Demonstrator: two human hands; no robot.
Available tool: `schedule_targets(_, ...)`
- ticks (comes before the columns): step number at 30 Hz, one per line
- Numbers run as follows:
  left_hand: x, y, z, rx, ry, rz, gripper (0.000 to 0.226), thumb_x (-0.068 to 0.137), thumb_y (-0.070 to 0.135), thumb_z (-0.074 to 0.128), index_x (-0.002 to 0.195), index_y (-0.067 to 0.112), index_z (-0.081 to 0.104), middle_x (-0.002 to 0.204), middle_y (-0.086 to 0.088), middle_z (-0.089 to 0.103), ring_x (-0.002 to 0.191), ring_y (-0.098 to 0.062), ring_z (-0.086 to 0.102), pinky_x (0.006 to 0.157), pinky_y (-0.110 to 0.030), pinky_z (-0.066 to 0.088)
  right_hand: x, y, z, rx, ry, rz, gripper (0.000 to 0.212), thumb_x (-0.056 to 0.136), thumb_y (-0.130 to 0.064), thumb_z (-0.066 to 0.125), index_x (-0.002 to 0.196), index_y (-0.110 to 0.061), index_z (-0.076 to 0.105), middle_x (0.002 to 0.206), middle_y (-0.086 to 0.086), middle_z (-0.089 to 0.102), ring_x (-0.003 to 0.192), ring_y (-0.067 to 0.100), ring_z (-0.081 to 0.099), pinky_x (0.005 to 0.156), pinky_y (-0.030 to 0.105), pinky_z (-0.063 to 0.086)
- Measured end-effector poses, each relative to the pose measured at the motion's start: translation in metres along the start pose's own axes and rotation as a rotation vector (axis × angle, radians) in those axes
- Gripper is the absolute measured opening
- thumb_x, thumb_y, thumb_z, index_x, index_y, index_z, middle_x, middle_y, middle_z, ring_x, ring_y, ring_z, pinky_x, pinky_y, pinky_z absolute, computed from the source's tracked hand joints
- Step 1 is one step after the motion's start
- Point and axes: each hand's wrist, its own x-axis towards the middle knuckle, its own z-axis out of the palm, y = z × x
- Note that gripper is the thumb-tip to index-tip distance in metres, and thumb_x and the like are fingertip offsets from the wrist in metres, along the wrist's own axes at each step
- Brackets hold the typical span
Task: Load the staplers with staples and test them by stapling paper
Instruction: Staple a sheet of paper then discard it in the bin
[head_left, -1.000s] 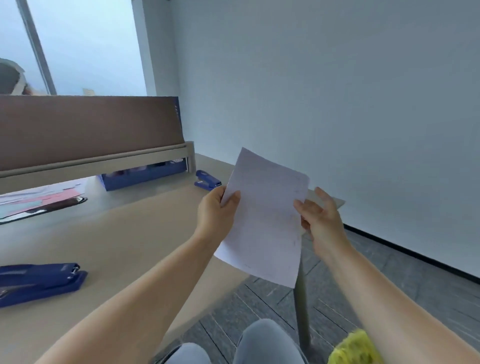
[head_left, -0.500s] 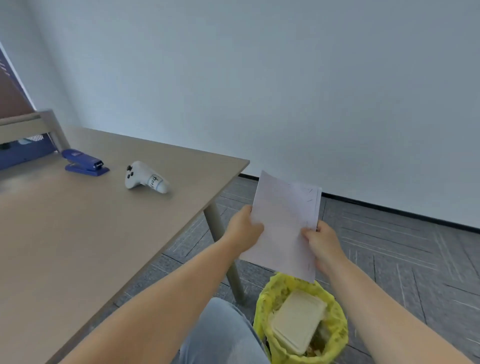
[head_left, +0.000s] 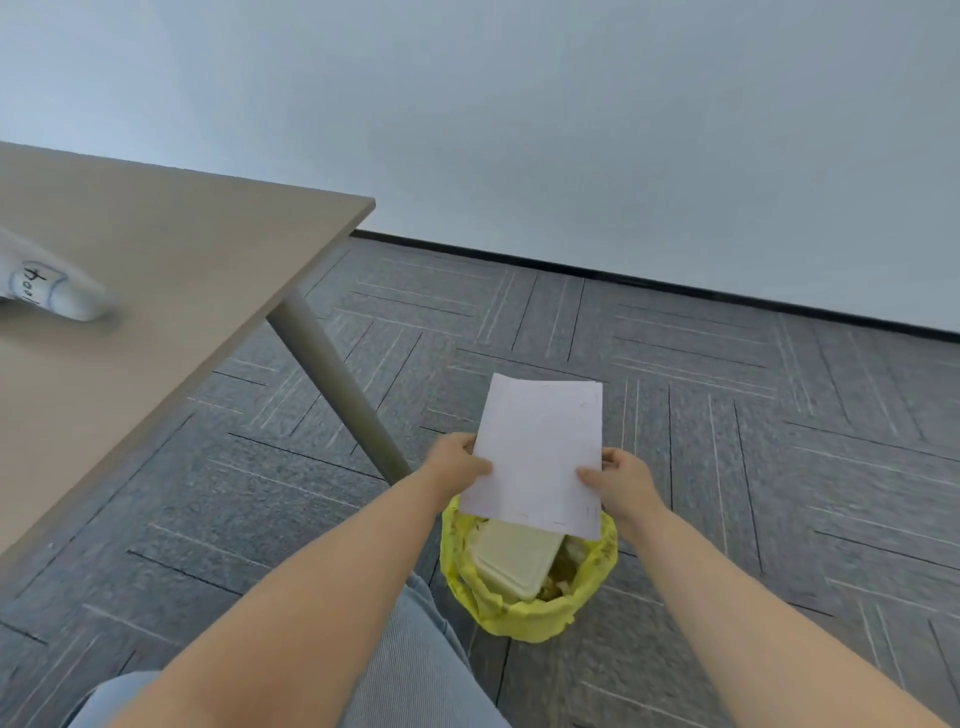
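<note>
Both hands hold the stapled white paper sheets (head_left: 540, 452) above a yellow-lined waste bin (head_left: 597, 566): left hand (head_left: 457, 465) pinches one edge, right hand (head_left: 618, 480) the other. Testing appears finished; discarding calls for lowering, then releasing.

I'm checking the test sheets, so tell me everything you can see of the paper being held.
The paper is white and thin, uncrumpled, perhaps several sheets together, with faint small marks near its right and bottom edges, too small to identify. The left hand pinches its left edge, the right hand its right edge. It is held in the air, slightly tilted, above the yellow-lined bin.
</note>
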Motion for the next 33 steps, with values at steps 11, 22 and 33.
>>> schedule_targets(11, 0.045, -0.047, 0.036, 0.401, -0.055, -0.116, 0.033, 0.083, 0.006, 0.047, 0.113, 0.015, 0.058, 0.123, -0.014, 0.056, 0.111, -0.03, 0.054, 0.088, -0.03, 0.044, 0.048, 0.062, -0.007, -0.178, -0.061, 0.294, 0.025, 0.079, 0.014, 0.047, 0.097, 0.001, 0.058, 0.098, 0.015, 0.061, 0.101, 0.035, 0.06, 0.086, 0.045, 0.053)
schedule_targets(22, 0.048, -0.051, 0.026, 0.493, -0.169, -0.178, 0.026, 0.086, 0.019, 0.052, 0.062, 0.022, 0.041, 0.07, 0.002, 0.046, 0.078, -0.021, 0.046, 0.073, -0.029, 0.037, 0.06, 0.069, -0.009, -0.539, -0.015, 0.309, 0.028, 0.081, -0.006, 0.052, 0.056, -0.011, 0.04, 0.064, 0.008, 0.046, 0.067, 0.022, 0.044, 0.061, 0.034, 0.037)
schedule_targets(33, -0.003, 0.021, -0.012, 0.505, 0.129, 0.183, 0.012, 0.087, 0.021, 0.048, 0.083, 0.013, 0.056, 0.087, -0.005, 0.059, 0.08, -0.021, 0.051, 0.07, -0.03, 0.041, 0.003, -0.025, 0.017, -0.364, 0.013, -0.16, 0.016, 0.082, -0.005, 0.052, 0.067, -0.012, 0.054, 0.061, 0.006, 0.059, 0.054, 0.017, 0.054, 0.058, 0.033, 0.049)
